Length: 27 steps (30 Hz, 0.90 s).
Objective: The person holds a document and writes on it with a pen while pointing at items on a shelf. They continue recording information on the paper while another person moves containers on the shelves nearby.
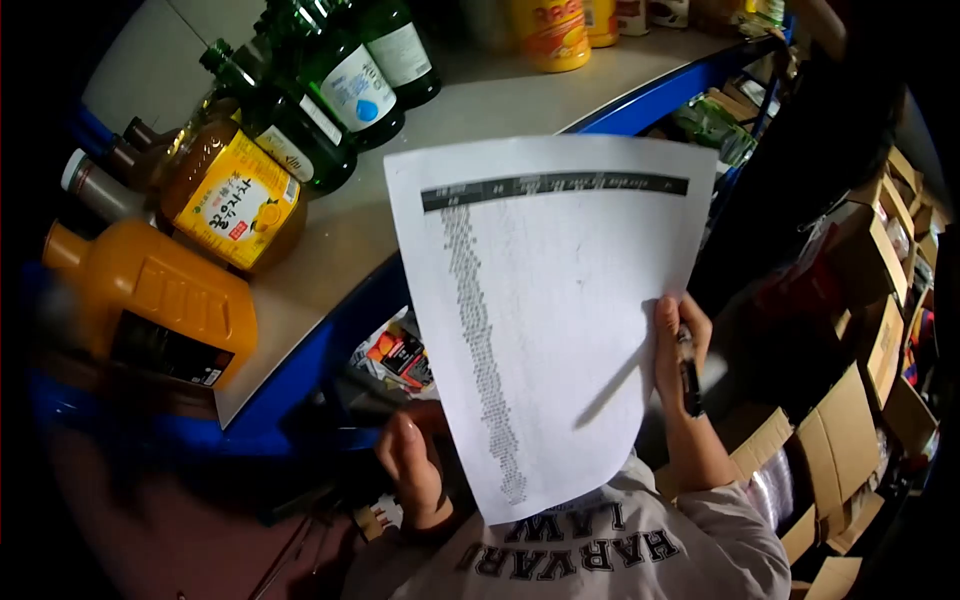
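Observation:
My right hand [685, 350] grips a white printed sheet of paper [570, 330] by its right edge, thumb on the front. A black pen [690, 375] is held in the same hand, pointing down along the palm. The sheet carries a dark header band across the top and a narrow column of small print down its left side. Beside the sheet's lower left edge is my left hand [412, 465], its thumb raised and apart; part of its fingers lies in shadow. I see nothing held in it.
A blue-edged shelf [330, 270] bears green bottles [350, 95], a yellow-labelled jar [235, 195], an orange jug [160, 300] and yellow containers [555, 35]. Open cardboard boxes [840, 440] stand on the right. Colourful packets [400, 352] lie below the shelf.

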### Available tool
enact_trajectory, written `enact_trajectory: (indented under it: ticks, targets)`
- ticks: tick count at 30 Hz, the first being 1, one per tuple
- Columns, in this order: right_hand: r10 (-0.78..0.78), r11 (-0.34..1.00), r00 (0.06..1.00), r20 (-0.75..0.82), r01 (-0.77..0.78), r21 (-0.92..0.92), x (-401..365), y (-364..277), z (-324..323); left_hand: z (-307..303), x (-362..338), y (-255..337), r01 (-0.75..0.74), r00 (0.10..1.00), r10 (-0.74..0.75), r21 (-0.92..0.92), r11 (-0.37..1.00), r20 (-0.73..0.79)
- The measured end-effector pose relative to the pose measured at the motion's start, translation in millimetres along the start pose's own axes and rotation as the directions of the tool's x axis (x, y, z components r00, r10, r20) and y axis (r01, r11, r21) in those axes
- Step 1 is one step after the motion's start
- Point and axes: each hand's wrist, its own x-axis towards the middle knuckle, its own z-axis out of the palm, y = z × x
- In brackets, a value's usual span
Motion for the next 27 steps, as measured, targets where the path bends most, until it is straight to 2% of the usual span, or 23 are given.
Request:
enact_trajectory:
  ticks: [2,4,5,6,8,12,13,14,15,17,18,19,20,22,24,25,27]
  targets:
    - [-0.104,0.992,0.993,-0.060,0.099,-0.074,-11,9,-15,15,-15,11,-0.073,0.986,0.077,-0.036,0.997,0.151]
    - [-0.106,0.978,0.991,-0.087,0.088,-0.191,-25,11,-35,27,-22,12,-0.067,0.954,0.084,-0.067,0.996,0.289]
    - [-0.105,0.975,0.990,-0.092,0.085,-0.204,-32,15,-46,39,-35,11,0.075,0.981,-0.034,-0.216,0.974,0.190]
    - [-0.104,0.973,0.990,-0.096,0.081,-0.214,-37,18,-56,37,-32,20,0.114,0.910,-0.073,-0.077,0.991,0.409]
    - [-0.043,0.985,0.991,-0.125,0.021,-0.173,-49,5,-78,50,-53,26,0.234,0.887,-0.193,-0.048,0.971,0.421]
    - [-0.008,0.985,0.992,-0.127,-0.014,-0.171,-56,6,-103,64,-80,33,0.188,0.909,-0.140,-0.086,0.978,0.393]
    - [0.001,0.986,0.994,-0.113,-0.020,-0.163,-57,4,-106,67,-86,40,0.215,0.916,-0.182,-0.056,0.975,0.358]
    - [0.013,0.988,0.995,-0.099,-0.028,-0.154,-60,4,-109,64,-91,34,0.174,0.923,-0.175,0.035,0.984,0.342]
    - [0.094,0.989,0.991,-0.097,-0.104,-0.105,-64,13,-110,62,-94,32,0.128,0.925,-0.153,0.094,0.987,0.348]
    - [0.081,0.990,0.992,-0.094,-0.090,-0.104,-69,7,-108,53,-99,32,0.067,0.922,-0.134,0.193,0.979,0.364]
    - [0.079,0.990,0.992,-0.098,-0.090,-0.110,-69,8,-109,54,-98,33,0.055,0.917,-0.138,0.225,0.973,0.374]
    - [0.076,0.991,0.992,-0.100,-0.086,-0.098,-70,4,-108,58,-99,39,0.053,0.942,-0.111,0.186,0.981,0.316]
    - [0.078,0.993,0.992,-0.099,-0.086,-0.085,-73,1,-108,57,-100,41,0.085,0.932,-0.132,0.151,0.985,0.337]
    - [0.082,0.993,0.991,-0.110,-0.091,-0.078,-74,10,-109,50,-97,43,0.057,0.869,-0.194,0.298,0.953,0.455]
    - [0.095,0.992,0.987,-0.127,-0.104,-0.066,-77,13,-111,58,-98,49,0.028,0.906,-0.091,0.155,0.987,0.413]
    - [0.068,0.993,0.989,-0.131,-0.080,-0.086,-78,14,-113,59,-95,59,-0.019,0.913,-0.041,0.142,0.990,0.406]
    - [0.043,0.996,0.985,-0.164,-0.056,-0.070,-81,0,-109,55,-93,57,-0.028,0.918,-0.041,0.169,0.985,0.394]
